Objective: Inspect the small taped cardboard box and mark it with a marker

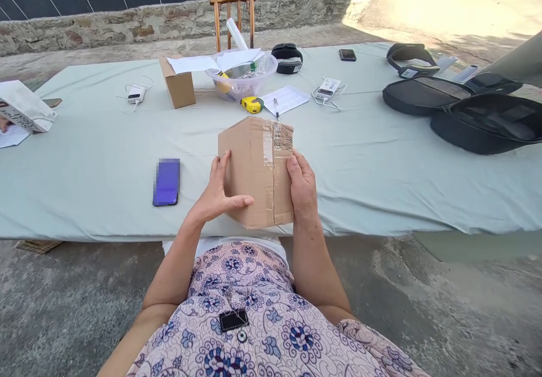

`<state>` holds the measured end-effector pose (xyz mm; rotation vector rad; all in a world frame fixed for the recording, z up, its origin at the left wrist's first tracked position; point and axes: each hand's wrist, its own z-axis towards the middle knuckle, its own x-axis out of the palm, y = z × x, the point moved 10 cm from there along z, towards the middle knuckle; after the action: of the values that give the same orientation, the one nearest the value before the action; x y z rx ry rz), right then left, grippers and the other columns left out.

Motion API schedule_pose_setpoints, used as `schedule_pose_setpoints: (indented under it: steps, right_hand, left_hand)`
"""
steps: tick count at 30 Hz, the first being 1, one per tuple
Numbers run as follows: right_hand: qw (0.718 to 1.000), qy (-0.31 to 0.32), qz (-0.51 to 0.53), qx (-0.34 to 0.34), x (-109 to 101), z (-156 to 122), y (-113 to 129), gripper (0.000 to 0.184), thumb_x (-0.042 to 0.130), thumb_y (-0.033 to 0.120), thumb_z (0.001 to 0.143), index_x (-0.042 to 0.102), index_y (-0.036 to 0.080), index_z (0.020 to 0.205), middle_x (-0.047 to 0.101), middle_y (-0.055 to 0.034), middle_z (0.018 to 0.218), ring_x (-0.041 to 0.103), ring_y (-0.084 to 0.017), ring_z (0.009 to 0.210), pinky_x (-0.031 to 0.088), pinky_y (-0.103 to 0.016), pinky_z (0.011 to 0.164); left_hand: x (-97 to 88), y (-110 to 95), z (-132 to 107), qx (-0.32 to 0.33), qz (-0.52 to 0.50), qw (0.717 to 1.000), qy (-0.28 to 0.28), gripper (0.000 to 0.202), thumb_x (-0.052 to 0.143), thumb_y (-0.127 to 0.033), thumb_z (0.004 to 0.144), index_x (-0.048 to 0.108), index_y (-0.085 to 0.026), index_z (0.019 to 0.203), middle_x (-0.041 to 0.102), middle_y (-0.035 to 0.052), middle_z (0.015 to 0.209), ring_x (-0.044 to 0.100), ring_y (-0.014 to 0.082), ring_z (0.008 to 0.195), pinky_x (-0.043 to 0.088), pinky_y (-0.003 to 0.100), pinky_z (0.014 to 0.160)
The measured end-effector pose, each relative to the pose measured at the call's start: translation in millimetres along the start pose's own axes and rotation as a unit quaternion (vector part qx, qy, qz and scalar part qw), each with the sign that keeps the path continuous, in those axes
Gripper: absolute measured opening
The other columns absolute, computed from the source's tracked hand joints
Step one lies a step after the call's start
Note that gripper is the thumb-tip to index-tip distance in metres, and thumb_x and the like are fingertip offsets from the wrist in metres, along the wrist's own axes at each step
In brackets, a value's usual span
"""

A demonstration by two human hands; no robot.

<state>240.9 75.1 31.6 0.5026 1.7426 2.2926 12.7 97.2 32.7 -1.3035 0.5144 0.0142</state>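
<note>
A flattened brown cardboard box with clear tape along its seam is held upright over the near edge of the table. My left hand grips its lower left side, thumb across the front. My right hand clasps the right edge, fingers wrapped behind the cardboard. Both hands are closed on the box.
A purple phone lies left of the box. Behind it are a small upright cardboard box, a clear plastic bowl with papers, a yellow tape measure, a pen and sheet, white power banks, black cases at right, and a wooden chair.
</note>
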Motion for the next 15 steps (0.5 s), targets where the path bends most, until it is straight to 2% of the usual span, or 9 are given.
schedule_pose_setpoints:
  steps: [2,4,8,15]
  right_hand:
    - [1.000,-0.003,0.008,0.009,-0.1,0.1,-0.9,0.050,0.067,0.067,0.091,0.075,0.030,0.122,0.077,-0.0031,0.133,0.069,-0.028,0.127,0.053,-0.046,0.113]
    - [1.000,-0.004,0.009,0.008,0.7,0.4,-0.3,0.047,0.067,0.067,0.091,0.076,0.031,0.118,0.078,-0.0019,0.131,0.069,-0.027,0.125,0.053,-0.046,0.113]
    - [1.000,0.002,0.002,-0.008,2.9,2.2,2.0,0.044,0.066,0.067,0.091,0.076,0.030,0.113,0.078,-0.0014,0.126,0.069,-0.026,0.120,0.053,-0.044,0.111]
    - [1.000,0.006,-0.011,-0.009,3.1,4.7,2.9,0.045,0.066,0.068,0.090,0.076,0.027,0.105,0.079,-0.0009,0.114,0.070,-0.022,0.108,0.054,-0.039,0.102]
  left_hand:
    - [10.3,2.6,-2.1,-0.049,-0.019,0.997,0.062,0.134,0.088,-0.073,0.064,0.014,-0.038,0.170,0.000,0.0095,0.182,-0.004,0.0429,0.168,0.023,0.070,0.129]
    - [10.9,-0.6,-3.4,-0.063,-0.031,0.994,0.079,0.135,0.087,-0.073,0.067,0.009,-0.039,0.171,-0.007,0.0072,0.182,-0.012,0.0404,0.167,0.015,0.068,0.132]
    - [9.6,-0.7,-3.8,-0.064,-0.027,0.993,0.093,0.137,0.087,-0.071,0.067,0.004,-0.039,0.171,-0.009,0.0057,0.182,-0.014,0.0386,0.168,0.010,0.067,0.133]
    - [9.8,4.6,-5.1,-0.034,-0.026,0.995,0.091,0.142,0.093,-0.065,0.063,0.005,-0.041,0.171,-0.007,0.0056,0.182,-0.013,0.0426,0.167,0.013,0.069,0.132]
